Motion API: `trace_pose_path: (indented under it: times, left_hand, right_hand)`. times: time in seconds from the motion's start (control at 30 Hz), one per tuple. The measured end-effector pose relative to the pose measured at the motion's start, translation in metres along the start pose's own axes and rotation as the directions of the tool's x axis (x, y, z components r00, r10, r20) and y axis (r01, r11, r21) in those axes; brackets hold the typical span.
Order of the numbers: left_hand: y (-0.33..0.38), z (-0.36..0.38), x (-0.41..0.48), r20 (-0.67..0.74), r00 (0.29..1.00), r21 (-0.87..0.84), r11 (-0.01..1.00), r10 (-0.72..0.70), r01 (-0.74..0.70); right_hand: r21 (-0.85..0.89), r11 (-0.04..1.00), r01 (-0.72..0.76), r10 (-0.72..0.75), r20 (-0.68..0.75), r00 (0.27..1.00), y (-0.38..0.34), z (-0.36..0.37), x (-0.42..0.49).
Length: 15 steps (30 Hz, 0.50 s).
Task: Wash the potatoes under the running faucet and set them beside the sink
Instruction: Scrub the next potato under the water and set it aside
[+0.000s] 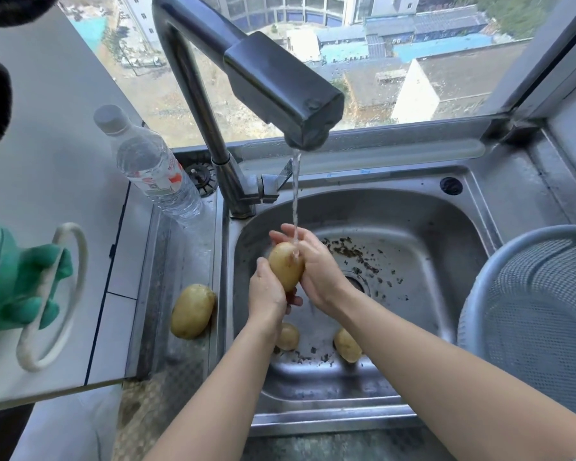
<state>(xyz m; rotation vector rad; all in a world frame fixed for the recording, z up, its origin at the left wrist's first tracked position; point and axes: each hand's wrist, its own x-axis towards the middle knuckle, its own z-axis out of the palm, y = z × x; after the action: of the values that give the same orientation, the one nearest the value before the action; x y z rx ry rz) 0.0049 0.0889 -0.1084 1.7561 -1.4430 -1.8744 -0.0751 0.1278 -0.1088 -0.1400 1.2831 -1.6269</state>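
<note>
- Your left hand (267, 291) cups the lower end of the potato in hand (286, 266), fingers curled under it, so the top of the potato stays bare to the water.
- Your right hand (313, 264) lies flat against the potato's 3 o'clock side, fingers stretched up past its top and pressing rather than clenching; this steadies it and lets the palm rub the skin.
- The stream (295, 194) drops from the faucet (280, 91) at 12 o'clock and strikes the potato's upper right shoulder, where the right hand meets it, so the washing step appears under way.
- You hold the potato above the sink (429, 234), near its middle, clear of the dark scraps scattered around the drain (358, 282) at 3 o'clock of the hands.
- Two more potatoes rest on the sink floor at 6 o'clock, one (288, 336) below the left wrist and one (346, 344) partly hidden by the right forearm; these probably await rinsing.
- One potato (192, 311) lies on the steel ledge (180, 247) at 9 o'clock, just outside the basin, likely already washed and set aside.
- A water bottle (153, 168) at 10 o'clock and a mesh strainer (539, 314) at 3 o'clock flank the basin, untouched.
</note>
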Motion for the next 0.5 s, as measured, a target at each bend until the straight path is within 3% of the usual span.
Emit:
trace_pose_path:
  times: [0.1, 0.23, 0.3, 0.4, 0.5]
  left_hand:
    - [0.000, 0.003, -0.004, 0.089, 0.994, -0.014, 0.998, 0.067, -0.066]
    - [0.000, 0.006, -0.013, 0.210, 0.968, -0.013, 0.991, 0.135, -0.136]
    - [-0.001, 0.005, -0.011, 0.189, 0.976, -0.066, 0.993, 0.113, -0.102]
    - [0.005, 0.004, -0.009, 0.068, 0.998, -0.106, 0.994, -0.009, 0.016]
    - [0.007, 0.006, -0.012, 0.110, 0.994, -0.043, 0.999, 0.027, -0.023]
  right_hand:
    - [-0.142, 0.990, 0.003, -0.014, -0.074, 0.997, 0.001, 0.004, -0.002]
    - [-0.165, 0.986, -0.008, -0.035, -0.255, 0.966, -0.004, 0.007, 0.002]
    - [-0.157, 0.987, -0.017, -0.020, -0.226, 0.974, -0.003, 0.005, 0.002]
    - [-0.217, 0.976, -0.004, -0.012, -0.069, 0.998, -0.001, 0.005, -0.006]
    - [-0.315, 0.949, 0.010, -0.050, -0.122, 0.991, 0.000, 0.005, -0.006]
